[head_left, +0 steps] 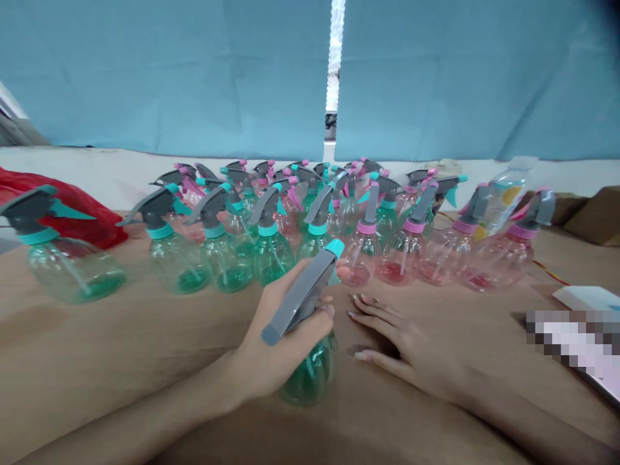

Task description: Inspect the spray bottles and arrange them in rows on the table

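My left hand point(290, 323) is wrapped round the neck of a green spray bottle point(312, 378) with a grey head and a turquoise nozzle. The nozzle points away from me, and part of the neck and trigger is hidden by the fingers. To the right of that bottle, my right hand point(394, 339) rests palm down on the brown tabletop point(159, 349), its fingers stretched out and holding nothing. Just beyond both hands stands a row of spray bottles, among them a green one point(274, 255) with a turquoise collar and a pink one point(356, 258) with a pink collar.
Several more spray bottles crowd behind the front row. One green bottle point(72, 268) stands apart at the left, near a red plastic bag point(92, 219). A clear drink bottle point(508, 194), a cardboard piece point(595, 216), a white box point(588, 298) and a blurred-out flat object point(576, 349) lie right.
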Tool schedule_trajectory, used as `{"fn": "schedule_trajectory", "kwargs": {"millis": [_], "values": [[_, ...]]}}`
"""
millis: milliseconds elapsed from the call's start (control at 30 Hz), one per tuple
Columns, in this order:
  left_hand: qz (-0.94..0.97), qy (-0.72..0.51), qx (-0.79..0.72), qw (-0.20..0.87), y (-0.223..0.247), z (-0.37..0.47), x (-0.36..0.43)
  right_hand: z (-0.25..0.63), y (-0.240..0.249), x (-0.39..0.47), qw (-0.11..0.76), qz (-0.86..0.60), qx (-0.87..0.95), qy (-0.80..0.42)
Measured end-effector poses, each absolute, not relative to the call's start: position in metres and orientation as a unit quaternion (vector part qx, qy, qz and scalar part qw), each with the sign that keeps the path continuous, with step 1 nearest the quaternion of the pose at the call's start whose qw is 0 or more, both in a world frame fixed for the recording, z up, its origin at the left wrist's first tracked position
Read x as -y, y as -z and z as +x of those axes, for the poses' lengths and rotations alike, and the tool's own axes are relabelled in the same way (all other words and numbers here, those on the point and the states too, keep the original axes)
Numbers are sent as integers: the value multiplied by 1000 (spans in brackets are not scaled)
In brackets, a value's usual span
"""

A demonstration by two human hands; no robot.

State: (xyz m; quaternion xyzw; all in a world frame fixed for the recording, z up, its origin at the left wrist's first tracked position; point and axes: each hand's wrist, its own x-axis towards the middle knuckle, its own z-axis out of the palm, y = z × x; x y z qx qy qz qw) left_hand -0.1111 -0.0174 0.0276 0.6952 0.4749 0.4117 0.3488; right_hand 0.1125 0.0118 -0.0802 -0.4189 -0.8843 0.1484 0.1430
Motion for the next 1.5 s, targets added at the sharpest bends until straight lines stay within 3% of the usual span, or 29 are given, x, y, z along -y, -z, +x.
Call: {"fn": "schedule_trajectory", "kwargs": {"millis": [967, 1500], "values": [[721, -393, -476, 314, -26, -113, 19, 112, 79, -11, 173, -414, 880, -158], [726, -404, -468, 301, -26, -113, 18, 111, 76, -11, 148, -424, 881, -152]]}}
